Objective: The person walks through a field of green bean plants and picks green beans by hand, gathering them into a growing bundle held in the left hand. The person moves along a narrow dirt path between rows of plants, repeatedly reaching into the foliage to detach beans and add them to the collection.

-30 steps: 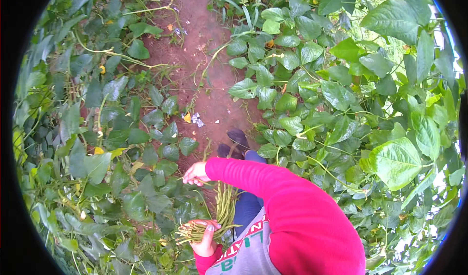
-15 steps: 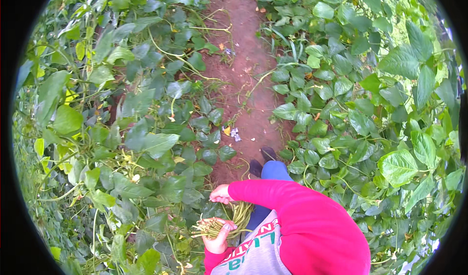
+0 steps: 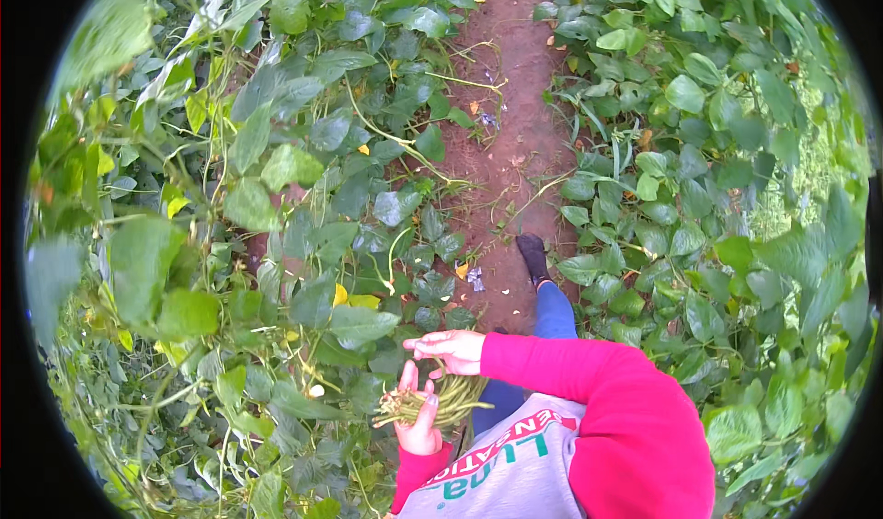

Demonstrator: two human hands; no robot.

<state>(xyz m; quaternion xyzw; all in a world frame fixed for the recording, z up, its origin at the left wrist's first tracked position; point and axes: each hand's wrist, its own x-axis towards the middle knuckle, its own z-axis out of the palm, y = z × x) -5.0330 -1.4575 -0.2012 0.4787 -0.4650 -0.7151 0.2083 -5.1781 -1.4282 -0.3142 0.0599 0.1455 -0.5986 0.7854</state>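
A bundle of long, thin green bean pods (image 3: 457, 399) lies in my left hand (image 3: 421, 427), with the cut or stem ends poking out toward the left. The thumb presses over the pods while the fingers wrap from the far side. Just beyond the bundle is my right hand (image 3: 452, 351), its fingers stretched to the left and thumb apart from them. I see nothing held in it. Part of the bundle passes beneath the right hand and sleeve and is hidden there.
Dense leafy bean plants (image 3: 359, 326) stand on my left, and another leafy row (image 3: 681, 234) on my right. Between them runs a reddish dirt path (image 3: 510, 160), with vines reaching over it and a pale scrap (image 3: 475, 278) lying on it. My dark shoe (image 3: 532, 257) is on the path.
My right hand has gone from curled fingers to stretched ones, close over the bundle. One foot now shows farther forward on the path. The plants have shifted rightward in view.
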